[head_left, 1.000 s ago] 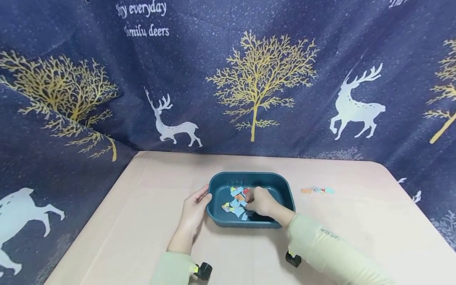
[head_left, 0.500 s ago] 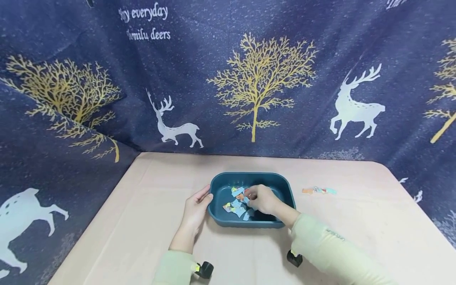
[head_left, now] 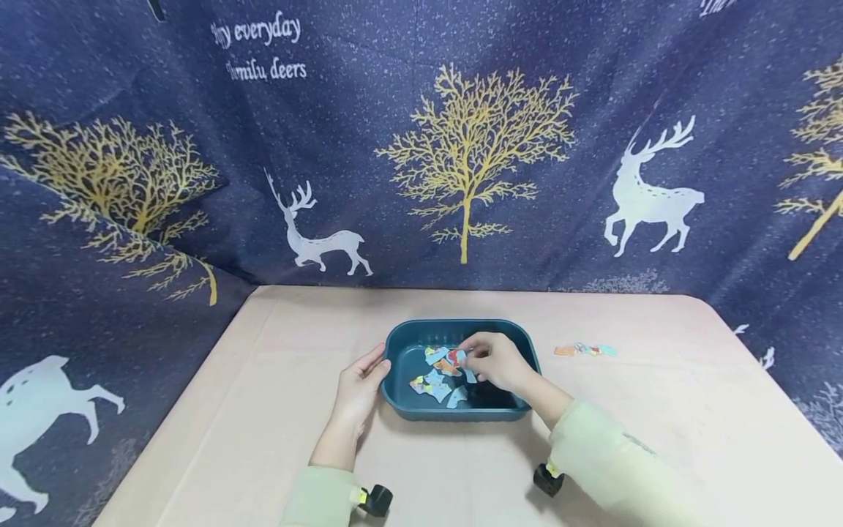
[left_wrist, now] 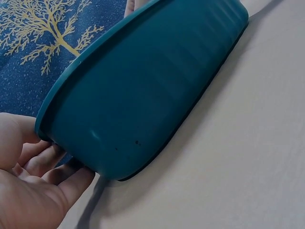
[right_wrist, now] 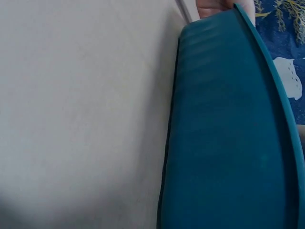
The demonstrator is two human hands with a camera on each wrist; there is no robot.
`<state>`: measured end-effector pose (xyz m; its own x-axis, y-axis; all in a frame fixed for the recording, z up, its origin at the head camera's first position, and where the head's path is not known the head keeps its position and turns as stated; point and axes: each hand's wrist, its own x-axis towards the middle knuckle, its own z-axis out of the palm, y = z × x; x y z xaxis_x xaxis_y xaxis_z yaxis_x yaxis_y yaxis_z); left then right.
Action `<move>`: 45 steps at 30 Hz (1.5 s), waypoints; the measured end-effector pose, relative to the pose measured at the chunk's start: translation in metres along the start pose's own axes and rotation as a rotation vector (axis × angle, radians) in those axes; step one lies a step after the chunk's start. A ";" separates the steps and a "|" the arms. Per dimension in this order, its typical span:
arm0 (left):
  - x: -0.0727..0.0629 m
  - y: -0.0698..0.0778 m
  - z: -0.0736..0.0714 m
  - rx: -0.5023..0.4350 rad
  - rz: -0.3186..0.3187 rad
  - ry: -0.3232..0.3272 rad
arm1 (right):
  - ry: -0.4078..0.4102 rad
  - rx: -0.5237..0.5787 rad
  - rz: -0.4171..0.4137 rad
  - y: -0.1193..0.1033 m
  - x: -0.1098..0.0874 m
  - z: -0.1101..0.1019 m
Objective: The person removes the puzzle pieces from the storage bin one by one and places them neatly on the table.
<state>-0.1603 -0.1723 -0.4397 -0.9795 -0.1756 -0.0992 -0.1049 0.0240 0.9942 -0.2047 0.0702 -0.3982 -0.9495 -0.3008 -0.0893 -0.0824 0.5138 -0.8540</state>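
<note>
A dark teal plastic basin [head_left: 454, 415] stands on the table with several colourful jigsaw puzzle pieces [head_left: 435, 384] lying inside. My left hand [head_left: 358, 391] holds its left end, thumb at the rim and fingers against the outer wall, as the left wrist view shows up close. Over the pieces, my right hand [head_left: 503, 362] reaches into the basin. Its curled fingers pinch a light blue puzzle piece [head_left: 462, 358] beside a red-patterned one. The right wrist view shows mostly the basin's outer wall [right_wrist: 224, 129]; the right hand's grip is hidden there.
A short row of puzzle pieces [head_left: 585, 350] lies on the pale tablecloth [head_left: 263, 410] right of the basin. Behind the table hangs a dark blue cloth [head_left: 421, 219] with deer and trees. Black wrist cameras [head_left: 377, 501] sit under both sleeves.
My right hand has shifted up and to the right inside the basin, uncovering pieces near the middle and front. My left hand keeps its hold on the basin's end.
</note>
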 end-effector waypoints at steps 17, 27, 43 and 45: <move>-0.001 0.002 0.000 -0.018 0.000 -0.002 | 0.042 0.246 0.008 0.005 -0.011 -0.019; -0.001 0.003 0.002 -0.004 -0.011 0.009 | 0.067 0.351 0.009 0.010 -0.017 -0.030; -0.001 0.001 0.002 0.001 -0.010 0.014 | 0.124 0.488 0.011 0.019 -0.036 -0.051; -0.001 0.001 0.002 0.003 -0.015 0.017 | 0.138 0.495 0.010 0.020 -0.038 -0.053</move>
<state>-0.1601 -0.1707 -0.4384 -0.9748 -0.1925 -0.1129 -0.1198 0.0242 0.9925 -0.1861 0.1345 -0.3843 -0.9835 -0.1713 -0.0589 0.0485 0.0643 -0.9968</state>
